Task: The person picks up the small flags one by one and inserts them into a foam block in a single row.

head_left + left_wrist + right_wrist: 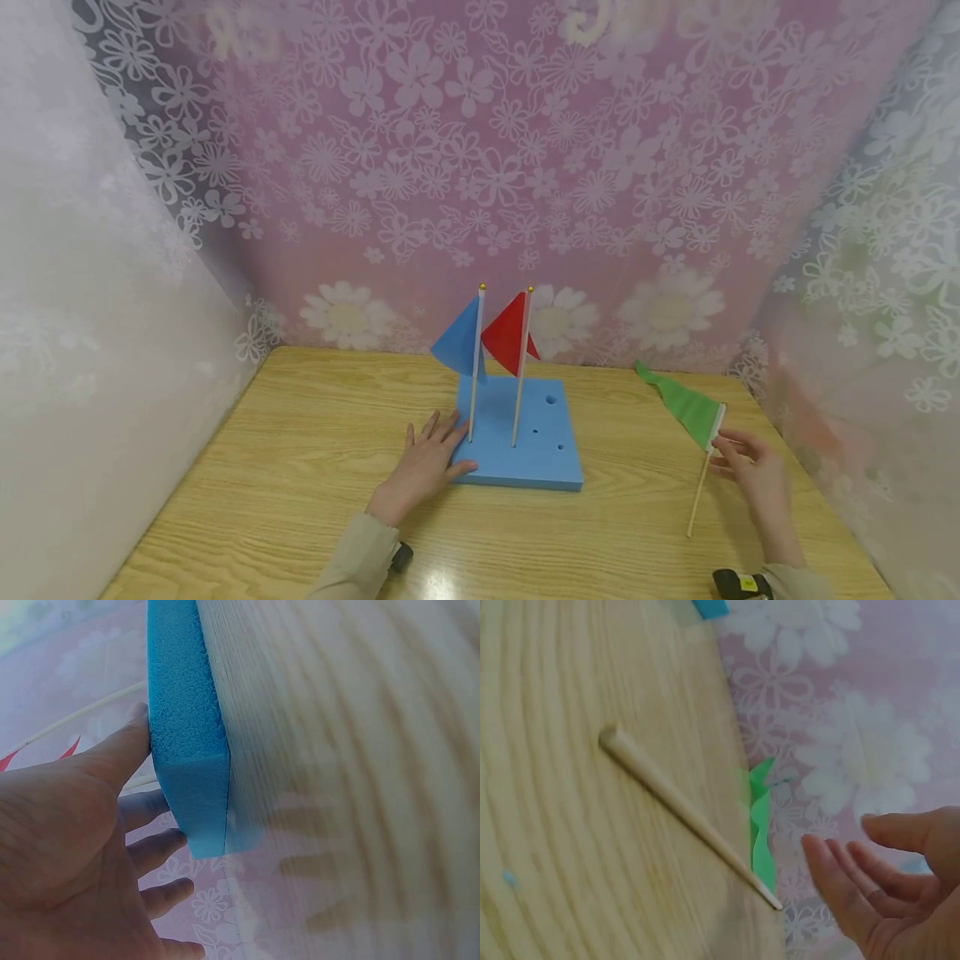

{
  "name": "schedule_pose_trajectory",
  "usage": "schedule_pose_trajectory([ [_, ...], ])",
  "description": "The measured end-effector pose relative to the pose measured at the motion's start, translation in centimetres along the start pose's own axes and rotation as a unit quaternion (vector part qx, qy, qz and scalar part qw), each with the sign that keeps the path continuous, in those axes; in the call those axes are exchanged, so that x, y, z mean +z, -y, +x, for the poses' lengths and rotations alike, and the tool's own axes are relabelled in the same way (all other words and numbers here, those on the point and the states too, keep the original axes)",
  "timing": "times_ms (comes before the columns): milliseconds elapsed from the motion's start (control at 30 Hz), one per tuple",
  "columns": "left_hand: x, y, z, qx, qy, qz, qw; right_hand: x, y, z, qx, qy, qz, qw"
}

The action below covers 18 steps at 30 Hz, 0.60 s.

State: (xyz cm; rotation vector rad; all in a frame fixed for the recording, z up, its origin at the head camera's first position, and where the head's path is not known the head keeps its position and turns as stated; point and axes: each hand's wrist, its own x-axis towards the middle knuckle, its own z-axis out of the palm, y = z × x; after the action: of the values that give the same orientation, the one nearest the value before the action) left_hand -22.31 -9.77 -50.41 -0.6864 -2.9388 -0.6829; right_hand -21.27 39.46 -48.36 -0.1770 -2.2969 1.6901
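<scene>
A blue foam board lies on the table, with a blue flag and a red flag standing upright in it on thin wooden sticks. My left hand rests on the board's left edge, fingers spread; the left wrist view shows the thumb and fingertips against the foam. At the right, a green flag lies on the table, its stick pointing toward the near side. Beside its stick is my right hand. In the right wrist view, those slightly bent fingers stand apart from the stick.
Three holes, one of them larger, show in the board's right part. A wood-grain table carries everything. Flower-patterned cloth hangs behind and on both sides. A small blue crumb lies on the tabletop.
</scene>
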Motion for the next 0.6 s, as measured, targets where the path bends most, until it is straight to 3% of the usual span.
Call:
schedule_pose_trajectory([
  [100,0.1,0.2,0.0,0.003,0.0,0.005,1.0,-0.4,-0.1,0.3,0.051,0.033,-0.1,0.993],
  [167,0.1,0.2,0.1,0.005,-0.002,0.005,1.0,-0.5,-0.2,0.5,0.075,0.064,-0.135,0.986],
  [333,0.1,0.1,0.1,-0.002,0.001,0.002,1.0,-0.3,0.0,1.1,0.111,0.112,-0.161,0.974],
  [600,0.0,0.0,0.1,-0.003,0.002,0.002,1.0,-0.1,-0.6,2.4,0.121,0.134,-0.216,0.96],
])
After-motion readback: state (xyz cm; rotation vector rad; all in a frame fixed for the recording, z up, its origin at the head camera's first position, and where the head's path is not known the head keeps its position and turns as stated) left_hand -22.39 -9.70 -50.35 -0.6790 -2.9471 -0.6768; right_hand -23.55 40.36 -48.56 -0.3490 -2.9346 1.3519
